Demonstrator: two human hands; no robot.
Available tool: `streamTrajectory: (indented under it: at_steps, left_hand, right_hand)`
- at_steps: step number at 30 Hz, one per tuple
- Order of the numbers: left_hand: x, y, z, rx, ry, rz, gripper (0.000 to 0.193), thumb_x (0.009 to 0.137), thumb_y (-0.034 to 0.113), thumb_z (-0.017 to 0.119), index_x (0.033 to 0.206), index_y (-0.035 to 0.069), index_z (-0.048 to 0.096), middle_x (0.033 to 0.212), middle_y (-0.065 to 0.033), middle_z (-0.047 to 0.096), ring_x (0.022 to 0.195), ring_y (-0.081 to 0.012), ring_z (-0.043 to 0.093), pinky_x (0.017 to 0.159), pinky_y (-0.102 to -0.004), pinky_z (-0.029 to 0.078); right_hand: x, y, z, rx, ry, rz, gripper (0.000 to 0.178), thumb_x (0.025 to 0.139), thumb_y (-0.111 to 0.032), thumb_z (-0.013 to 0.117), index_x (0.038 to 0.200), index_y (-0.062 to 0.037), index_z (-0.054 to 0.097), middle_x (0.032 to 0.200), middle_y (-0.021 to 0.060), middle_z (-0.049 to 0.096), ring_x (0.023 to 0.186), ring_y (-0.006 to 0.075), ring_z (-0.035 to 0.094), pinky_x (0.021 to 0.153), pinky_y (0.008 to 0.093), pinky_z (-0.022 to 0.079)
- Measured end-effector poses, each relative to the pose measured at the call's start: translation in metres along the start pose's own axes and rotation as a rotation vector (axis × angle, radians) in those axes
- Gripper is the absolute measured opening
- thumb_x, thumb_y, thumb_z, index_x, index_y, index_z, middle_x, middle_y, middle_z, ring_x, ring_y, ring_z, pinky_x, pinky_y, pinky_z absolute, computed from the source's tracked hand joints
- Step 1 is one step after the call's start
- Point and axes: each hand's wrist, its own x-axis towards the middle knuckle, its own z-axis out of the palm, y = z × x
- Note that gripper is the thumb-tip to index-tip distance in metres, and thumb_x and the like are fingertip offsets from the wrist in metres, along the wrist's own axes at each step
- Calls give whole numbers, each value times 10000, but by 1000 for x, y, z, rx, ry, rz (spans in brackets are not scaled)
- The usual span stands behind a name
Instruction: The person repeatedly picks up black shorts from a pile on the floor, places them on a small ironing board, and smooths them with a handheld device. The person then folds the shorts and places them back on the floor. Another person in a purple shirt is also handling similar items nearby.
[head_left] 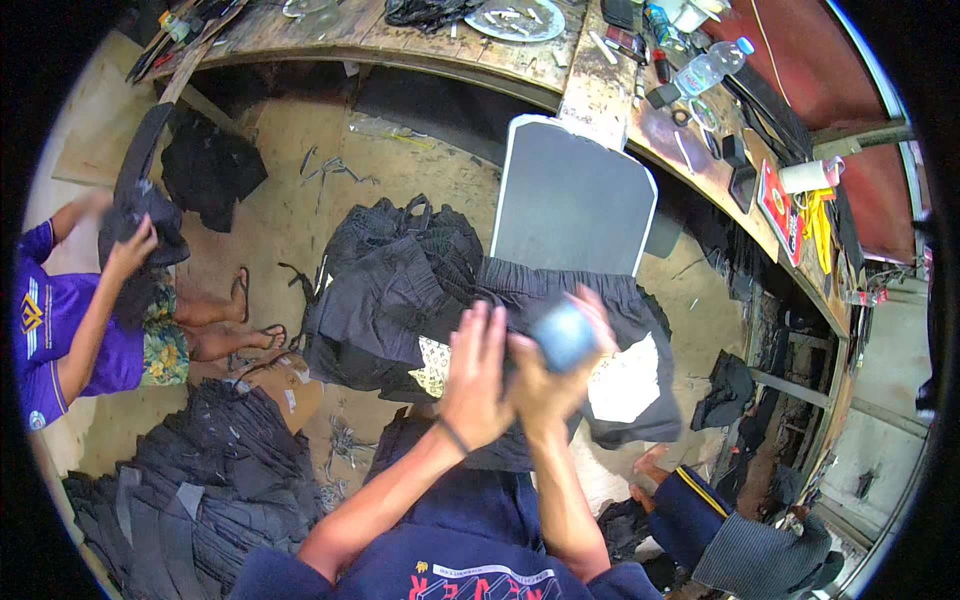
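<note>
Black shorts (pixel 520 282) with an elastic waistband lie in front of me, over the near end of a dark grey board (pixel 575 195) with a pale rim. One leg carries a white patch (pixel 625 380); a patterned cream patch (pixel 432 365) shows by my left wrist. My left hand (pixel 475 385) rests on the shorts, fingers stretched out. My right hand (pixel 550 385) is beside it, its fingers around a blue-grey rounded object (pixel 564 335). Motion blurs that object, so its kind is unclear. More black garments (pixel 390 260) are bunched at the board's left.
A wooden workbench (pixel 480 75) runs along the back and right, holding a plate (pixel 515 18), a plastic bottle (pixel 712 68) and small items. At left, a person in purple (pixel 90 320) handles dark cloth. Black garments (pixel 210 480) are heaped at lower left; another person (pixel 740 540) is at lower right.
</note>
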Motion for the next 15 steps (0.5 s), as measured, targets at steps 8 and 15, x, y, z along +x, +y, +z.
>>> streamTrajectory:
  at_steps: [8,15]
  left_hand:
    - [158,11,72,412,105,4,1295,791,777,751,1683,-36,282,1789,-340,39,1682,-466,-9,1268,-755,47]
    - [225,7,60,384,102,271,1386,723,822,804,1768,179,157,1823,-214,88,1694,-388,82,1290,-748,-1]
  right_hand:
    - [145,186,-31,-454,84,12,729,936,-330,885,1460,50,550,1368,270,637,1309,380,626,1128,436,473]
    - [163,57,-79,-146,-135,-109,644,790,-292,990,1285,-14,686,1167,164,726,1050,327,714,946,441,569]
